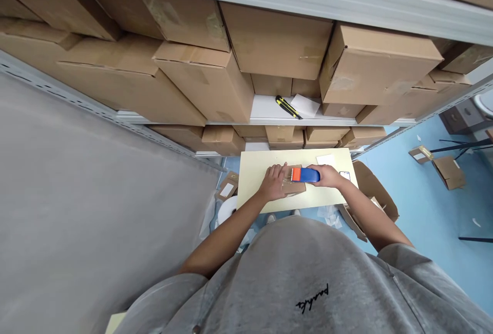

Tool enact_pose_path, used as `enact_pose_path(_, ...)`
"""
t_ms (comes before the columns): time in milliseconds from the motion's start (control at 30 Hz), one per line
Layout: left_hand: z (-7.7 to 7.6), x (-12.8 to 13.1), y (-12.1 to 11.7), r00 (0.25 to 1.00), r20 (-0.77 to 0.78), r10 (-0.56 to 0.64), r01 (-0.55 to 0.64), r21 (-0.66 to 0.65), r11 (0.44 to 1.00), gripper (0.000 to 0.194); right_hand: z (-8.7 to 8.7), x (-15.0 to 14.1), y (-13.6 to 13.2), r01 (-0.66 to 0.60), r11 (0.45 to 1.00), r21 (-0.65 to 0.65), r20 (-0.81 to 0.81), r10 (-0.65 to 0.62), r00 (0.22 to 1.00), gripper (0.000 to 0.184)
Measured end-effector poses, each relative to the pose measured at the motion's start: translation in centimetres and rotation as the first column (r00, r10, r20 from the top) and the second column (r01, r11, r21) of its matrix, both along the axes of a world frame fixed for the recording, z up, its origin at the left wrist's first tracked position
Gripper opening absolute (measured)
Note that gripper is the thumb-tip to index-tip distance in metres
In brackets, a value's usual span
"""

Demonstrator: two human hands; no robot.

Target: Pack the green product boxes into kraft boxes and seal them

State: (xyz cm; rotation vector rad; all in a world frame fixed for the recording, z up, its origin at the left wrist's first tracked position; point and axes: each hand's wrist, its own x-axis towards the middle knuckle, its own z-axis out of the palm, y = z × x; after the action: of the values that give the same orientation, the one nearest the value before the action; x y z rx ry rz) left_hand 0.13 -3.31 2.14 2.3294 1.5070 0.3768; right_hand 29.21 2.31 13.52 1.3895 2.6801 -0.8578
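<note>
A small brown cardboard box (296, 188) lies on a pale yellow tabletop (252, 167) in front of me. My left hand (272, 183) holds the box at its left end, its fingers curving over that side. My right hand (326, 176) is closed around a blue tape dispenser (308, 174) with an orange front part. The dispenser sits over the top of the box, its orange end pointing left towards my left hand. The dispenser and my hands hide part of the box.
A phone (345, 175) and a white paper (325, 159) lie on the tabletop. Behind it, shelves hold stacked cardboard boxes (277, 41) and a yellow-black utility knife (288, 107). A large open carton (375, 188) stands right of the table. A grey wall (96, 195) is at left.
</note>
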Motion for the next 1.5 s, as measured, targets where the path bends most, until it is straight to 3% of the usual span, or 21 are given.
enact_pose_path(133, -0.4, -2.9, -0.5, 0.998, 0.028, -0.059, 0.058, 0.004, 0.998, 0.146, -1.3, 1.6, -0.5, -0.010, 1.000, -0.025, -0.093, 0.007, 0.996, 0.058)
enact_pose_path(267, -0.9, -5.6, -0.9, 0.999, 0.049, -0.019, 0.020, -0.023, 1.000, 0.145, -2.0, 5.2, 0.3, 0.111, 0.993, 0.043, -0.046, -0.109, 0.993, 0.056)
enact_pose_path(367, -0.8, -6.4, -0.8, 0.997, 0.042, -0.065, 0.067, -0.042, 0.997, 0.144, -2.2, 7.1, 1.1, 0.112, 0.993, 0.042, 0.005, -0.113, 0.994, 0.060)
enact_pose_path(533, -0.7, -4.8, -0.7, 0.990, -0.124, -0.073, 0.065, -0.069, 0.995, 0.144, -3.0, 7.4, 1.2, 0.141, 0.989, 0.044, -0.043, -0.139, 0.989, 0.066)
enact_pose_path(667, -1.0, -1.2, -0.5, 0.981, -0.159, -0.109, 0.096, -0.089, 0.991, 0.153, -4.1, 7.2, 0.6, 0.127, 0.991, 0.045, -0.066, -0.124, 0.990, 0.067)
enact_pose_path(767, -0.6, 1.4, 0.6, 0.969, -0.191, -0.157, 0.138, -0.109, 0.984, 0.149, -4.6, 7.4, 0.2, 0.127, 0.992, 0.001, -0.055, -0.126, 0.990, 0.066)
enact_pose_path(867, 0.4, 1.9, 1.7, 0.972, -0.144, -0.185, 0.170, -0.106, 0.980, 0.137, -4.2, 7.9, -0.2, 0.167, 0.985, -0.048, -0.074, -0.170, 0.983, 0.065)
enact_pose_path(1000, 0.8, 0.0, 2.1, 0.975, 0.055, -0.217, 0.220, -0.061, 0.974, 0.122, -2.1, 8.1, -0.5, 0.202, 0.973, -0.108, -0.193, -0.220, 0.956, 0.064)
enact_pose_path(1167, -1.8, -1.9, 1.1, 0.949, 0.245, -0.200, 0.231, -0.104, 0.967, 0.124, 0.1, 5.9, 0.2, 0.093, 0.995, -0.040, -0.164, -0.098, 0.982, 0.071)
enact_pose_path(1267, -4.1, -3.5, 0.2, 0.945, 0.261, -0.196, 0.237, -0.139, 0.961, 0.121, -0.4, 4.4, 0.6, 0.021, 0.998, -0.053, -0.075, -0.025, 0.997, 0.071)
enact_pose_path(1367, -6.0, -6.1, -1.1, 0.960, 0.251, -0.123, 0.170, -0.177, 0.969, 0.123, -1.7, 3.6, 0.7, -0.014, 0.998, -0.056, 0.027, 0.015, 1.000, 0.071)
enact_pose_path(1500, -6.4, -8.3, -2.4, 0.981, 0.159, -0.113, 0.148, -0.224, 0.963, 0.130, -2.5, 2.9, 0.9, -0.058, 0.997, -0.060, 0.130, 0.066, 0.989, 0.068)
